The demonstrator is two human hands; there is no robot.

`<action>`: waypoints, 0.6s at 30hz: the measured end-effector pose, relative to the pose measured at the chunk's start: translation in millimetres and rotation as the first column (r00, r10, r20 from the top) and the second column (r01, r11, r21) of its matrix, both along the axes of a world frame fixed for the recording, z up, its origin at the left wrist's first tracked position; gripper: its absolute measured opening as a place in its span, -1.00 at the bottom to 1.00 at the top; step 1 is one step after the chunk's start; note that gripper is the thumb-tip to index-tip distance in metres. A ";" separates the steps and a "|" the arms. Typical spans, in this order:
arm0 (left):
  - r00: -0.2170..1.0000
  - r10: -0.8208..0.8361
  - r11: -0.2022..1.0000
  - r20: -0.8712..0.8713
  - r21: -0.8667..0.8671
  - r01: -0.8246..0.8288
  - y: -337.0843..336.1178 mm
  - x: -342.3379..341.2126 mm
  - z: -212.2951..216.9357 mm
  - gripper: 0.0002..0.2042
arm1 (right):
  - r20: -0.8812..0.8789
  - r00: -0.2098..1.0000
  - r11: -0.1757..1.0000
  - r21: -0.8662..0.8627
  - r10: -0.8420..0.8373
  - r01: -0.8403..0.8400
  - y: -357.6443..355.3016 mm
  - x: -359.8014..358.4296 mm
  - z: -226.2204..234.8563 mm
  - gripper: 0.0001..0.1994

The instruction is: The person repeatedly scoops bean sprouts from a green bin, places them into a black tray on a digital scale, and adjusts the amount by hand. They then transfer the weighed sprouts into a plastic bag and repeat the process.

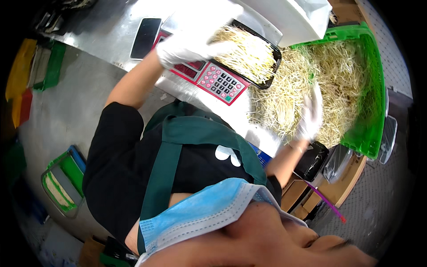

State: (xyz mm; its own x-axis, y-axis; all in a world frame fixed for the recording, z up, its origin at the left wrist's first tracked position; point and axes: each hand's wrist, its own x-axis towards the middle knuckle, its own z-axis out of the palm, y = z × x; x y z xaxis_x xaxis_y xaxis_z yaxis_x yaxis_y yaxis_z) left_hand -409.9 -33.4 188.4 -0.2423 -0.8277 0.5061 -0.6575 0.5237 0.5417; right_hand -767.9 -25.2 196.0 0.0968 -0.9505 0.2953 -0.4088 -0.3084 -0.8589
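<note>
My left hand [189,49], in a white glove, is over the left end of a black tray [272,79] heaped with bean sprouts [247,51]. Its fingers and thumb are spread, the thumb reaching across the sprouts; glare and blur hide whether it touches the tray. The tray sits on a red scale [222,84] with a keypad. My right hand [310,116], gloved too, is at the loose sprouts [280,100] by the mouth of a green basket [378,89]. Its fingers are stretched out and slightly blurred, with nothing visible held in them.
A phone [146,38] lies on the metal table [106,33] left of the scale. Behind the tray stands a white bin [302,20]. Black trays [311,162] and a cardboard box [349,182] are below my right forearm. A green-and-grey container [64,180] is at lower left.
</note>
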 end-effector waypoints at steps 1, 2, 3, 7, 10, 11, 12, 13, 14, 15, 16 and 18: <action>0.995 -0.100 0.994 -0.014 0.038 0.100 -6.6 -14.6 -1.2 -0.31 | -0.132 0.982 0.988 -0.058 0.134 -0.142 -19.6 43.9 2.0 -0.35; 0.990 -0.062 0.995 0.126 -0.069 0.071 -12.5 -26.8 -0.8 -0.30 | -0.250 0.941 0.954 -0.138 0.227 -0.266 -33.0 81.6 9.5 -0.30; 0.966 -0.011 0.982 0.260 -0.181 0.060 -18.4 -37.7 -3.9 -0.29 | -0.376 0.892 0.920 -0.195 0.250 -0.340 -45.4 105.3 3.1 -0.30; 0.961 -0.223 0.970 0.162 0.139 0.201 -38.4 -35.9 -15.8 -0.27 | -0.662 0.684 0.944 0.121 0.306 -0.306 -40.1 158.2 14.1 -0.36; 0.939 -0.094 0.993 0.332 -0.036 0.112 -36.0 -36.1 -18.7 -0.31 | -0.768 0.580 0.909 0.006 0.272 -0.418 -50.8 148.5 8.1 -0.37; 0.947 -0.109 0.993 0.303 -0.019 0.120 -35.7 -36.5 -14.2 -0.31 | -0.813 0.529 0.870 -0.058 0.244 -0.490 -57.7 140.5 11.3 -0.36; 0.942 -0.139 0.990 0.305 0.076 0.122 -33.2 -36.9 -4.6 -0.33 | -0.823 0.491 0.885 0.031 0.286 -0.464 -69.2 136.9 22.3 -0.37; 0.938 -0.158 0.979 0.308 0.170 0.110 -31.9 -34.5 4.7 -0.34 | -0.824 0.455 0.888 0.117 0.336 -0.444 -86.0 140.1 45.0 -0.39; 0.897 -0.135 0.988 0.421 0.123 0.091 -31.9 -31.0 -3.4 -0.33 | -0.818 0.417 0.878 0.206 0.397 -0.432 -104.7 150.0 69.5 -0.41; 0.929 -0.142 0.986 0.342 0.137 0.100 -31.7 -26.8 -3.6 -0.29 | -0.788 0.534 0.932 0.133 0.306 -0.339 -124.2 166.2 96.4 -0.39; 0.933 -0.172 0.976 0.316 0.182 0.118 -30.7 -29.3 -0.7 -0.27 | -0.799 0.597 0.967 -0.093 0.070 -0.238 -170.5 142.3 72.4 -0.39; 0.938 -0.222 0.962 0.267 0.218 0.166 -30.0 -33.6 -0.1 -0.22 | -0.867 0.496 0.987 0.028 -0.056 0.160 -254.0 133.7 88.6 -0.36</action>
State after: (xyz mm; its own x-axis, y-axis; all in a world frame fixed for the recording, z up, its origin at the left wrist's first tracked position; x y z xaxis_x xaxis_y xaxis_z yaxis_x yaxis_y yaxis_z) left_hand -443.5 -63.4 188.3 -0.5192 -0.8231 0.2301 -0.6950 0.5633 0.4468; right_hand -634.2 -279.2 284.7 0.1480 -0.9883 0.0368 -0.9851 -0.1506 -0.0825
